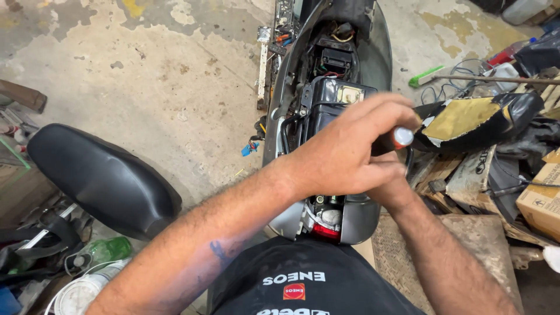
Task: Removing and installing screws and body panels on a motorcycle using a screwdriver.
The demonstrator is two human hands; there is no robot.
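Gripped in both hands is a tool with a dark handle and a silver-and-red end cap [402, 136]: the left hand [344, 154] is closed over the top of the handle, while the right hand [389, 188] is tucked beneath it and mostly hidden, so how firmly it is closed cannot be told. The tool is held above the open rear body of a grey scooter [326, 116], whose seat has been taken off, leaving the battery box [332, 96] and wiring exposed.

A concrete floor [146, 70], stained and patched, is seen all around. A black seat [99, 175] lies to the left, well apart from the hands. A second seat with a torn gold-coloured patch [472, 116] rests to the right, near the tool's end cap. Cardboard boxes [539, 198] are piled at the right edge. A red tail light [324, 232] shows just below the hands, and a green bottle [108, 251] lies at lower left.

A slip seems the likeliest fault: should the tool jump from its seating under force, the loose wires or the tail light could be struck, since both lie close beneath the hands.
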